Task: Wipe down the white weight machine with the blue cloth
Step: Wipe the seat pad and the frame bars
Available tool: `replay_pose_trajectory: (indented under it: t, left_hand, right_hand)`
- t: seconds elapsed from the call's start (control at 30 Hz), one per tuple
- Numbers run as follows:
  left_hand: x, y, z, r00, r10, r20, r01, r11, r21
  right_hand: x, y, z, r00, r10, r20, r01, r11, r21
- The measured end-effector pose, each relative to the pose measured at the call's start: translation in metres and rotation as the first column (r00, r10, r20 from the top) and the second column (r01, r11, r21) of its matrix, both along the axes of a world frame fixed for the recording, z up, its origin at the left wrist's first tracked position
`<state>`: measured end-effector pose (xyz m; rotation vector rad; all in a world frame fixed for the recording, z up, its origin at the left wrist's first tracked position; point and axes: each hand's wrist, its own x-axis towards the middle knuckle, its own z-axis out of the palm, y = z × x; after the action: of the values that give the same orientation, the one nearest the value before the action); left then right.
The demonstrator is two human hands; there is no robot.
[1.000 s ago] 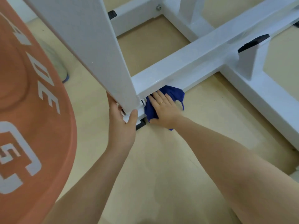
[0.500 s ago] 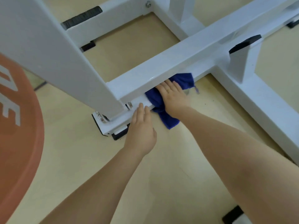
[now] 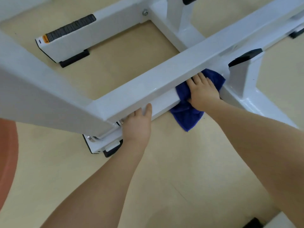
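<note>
We press the cloth (image 3: 189, 116) flat-fingered under our right hand (image 3: 203, 94), mid-frame; the left hand (image 3: 137, 127) rests open on the frame (image 3: 148, 83). Keep firm pressure into the corner.

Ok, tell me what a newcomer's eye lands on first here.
First the blue cloth, centre right, pressed by the right hand against the lower white rail. Next the left hand, resting on that rail by the corner. A red disc edges in at left.

Beige floor (image 3: 172, 170) had the white machine frame (image 3: 164, 76) sitting on black rubber feet (image 3: 74, 60), blue cloth's (image 3: 187, 119) corner touching it.
</note>
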<state>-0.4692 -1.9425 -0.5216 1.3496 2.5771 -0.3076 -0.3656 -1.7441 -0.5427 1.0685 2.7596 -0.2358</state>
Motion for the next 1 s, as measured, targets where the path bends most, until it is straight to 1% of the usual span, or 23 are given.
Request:
replay_pose_trajectory:
  t: [0.07,0.1,0.13,0.2,0.27,0.33,0.37,0.4,0.43,0.5,0.57,0.6,0.63,0.67,0.73,0.8,0.83,0.87,0.9,0.97,1.0]
  left_hand:
    - [0.001,0.000,-0.003,1.000,-0.003,-0.017,0.003,1.000,0.019]
    - [0.002,0.000,-0.005,1.000,0.001,-0.018,0.000,0.999,0.035]
    - [0.003,0.000,-0.006,1.000,0.007,-0.013,-0.006,0.999,0.047]
    - [0.004,0.001,-0.004,1.000,0.020,-0.001,-0.020,0.999,0.030]
    - [0.002,0.002,-0.005,0.999,0.036,0.007,-0.036,0.999,0.019]
    - [-0.002,-0.001,-0.009,0.999,0.034,-0.018,-0.033,0.999,0.026]
    - [-0.004,-0.002,-0.011,0.999,0.023,-0.044,-0.022,0.999,0.033]
    - [-0.004,-0.003,-0.011,0.998,0.012,-0.060,-0.009,0.999,0.041]
    - [-0.005,-0.003,-0.014,0.997,-0.008,-0.077,0.012,0.999,0.051]
    - [-0.008,-0.003,-0.018,0.995,-0.020,-0.094,0.023,0.999,0.036]
    - [-0.009,-0.002,-0.020,0.998,-0.015,-0.057,0.015,1.000,-0.003]
    - [-0.010,-0.001,-0.018,0.998,-0.023,-0.062,0.023,1.000,0.002]
    - [-0.010,-0.001,-0.017,0.996,-0.026,-0.081,0.027,1.000,0.011]
    - [-0.010,-0.001,-0.017,0.995,-0.026,-0.101,0.030,0.999,0.035]
    - [-0.010,-0.003,-0.023,0.992,-0.027,-0.124,0.035,0.997,0.063]
    - [-0.009,-0.003,-0.017,0.994,-0.029,-0.107,0.029,1.000,0.006]
    - [-0.009,-0.003,-0.014,0.994,-0.035,-0.107,0.033,0.999,-0.027]
    - [-0.010,-0.002,-0.014,0.993,-0.035,-0.109,0.030,0.998,-0.052]
    - [-0.010,0.000,-0.013,0.992,-0.038,-0.117,0.030,0.997,-0.068]
    - [-0.010,0.004,-0.005,0.993,-0.029,-0.112,0.020,0.997,-0.078]
    - [-0.008,0.006,-0.001,0.997,0.004,-0.072,-0.008,0.999,-0.050]
  right_hand:
    - [0.005,0.010,0.003,0.990,-0.134,0.031,0.134,0.991,-0.007]
    - [0.002,0.006,0.003,0.987,-0.155,0.047,0.156,0.988,0.003]
    - [-0.003,-0.002,0.002,0.989,-0.144,0.047,0.143,0.990,0.016]
    - [-0.012,-0.021,-0.003,0.999,-0.026,0.023,0.026,0.999,0.023]
    - [-0.011,-0.029,-0.008,0.989,0.145,-0.013,-0.145,0.989,0.000]
    - [-0.003,-0.013,-0.004,0.945,0.326,-0.004,-0.326,0.945,-0.012]
    - [0.002,0.000,-0.002,0.922,0.386,0.000,-0.386,0.922,-0.016]
    - [0.006,0.011,-0.001,0.919,0.395,-0.003,-0.395,0.918,-0.027]
    - [0.009,0.019,0.000,0.941,0.340,-0.007,-0.340,0.939,-0.050]
    - [0.008,0.023,-0.001,0.990,0.135,-0.040,-0.137,0.989,-0.057]
    - [-0.002,0.008,-0.002,0.998,-0.029,-0.055,0.030,1.000,0.002]
    - [-0.008,-0.005,-0.003,0.997,-0.068,-0.047,0.070,0.997,0.040]
    - [-0.013,-0.020,-0.005,0.997,-0.063,-0.041,0.066,0.996,0.065]
    - [-0.017,-0.036,-0.007,0.999,-0.012,-0.047,0.016,0.997,0.078]
    - [-0.021,-0.061,-0.011,0.977,0.188,-0.096,-0.181,0.980,0.080]
    - [-0.023,-0.057,-0.009,0.926,0.365,-0.098,-0.361,0.931,0.054]
    - [-0.022,-0.048,-0.008,0.914,0.398,-0.072,-0.396,0.917,0.049]
    - [-0.020,-0.040,-0.006,0.925,0.378,-0.035,-0.376,0.925,0.051]
    - [-0.018,-0.037,-0.006,0.951,0.308,-0.008,-0.307,0.950,0.058]
    - [-0.017,-0.042,-0.007,0.991,0.134,-0.025,-0.132,0.987,0.091]
    - [-0.020,-0.051,-0.006,0.997,0.065,-0.046,-0.061,0.994,0.088]
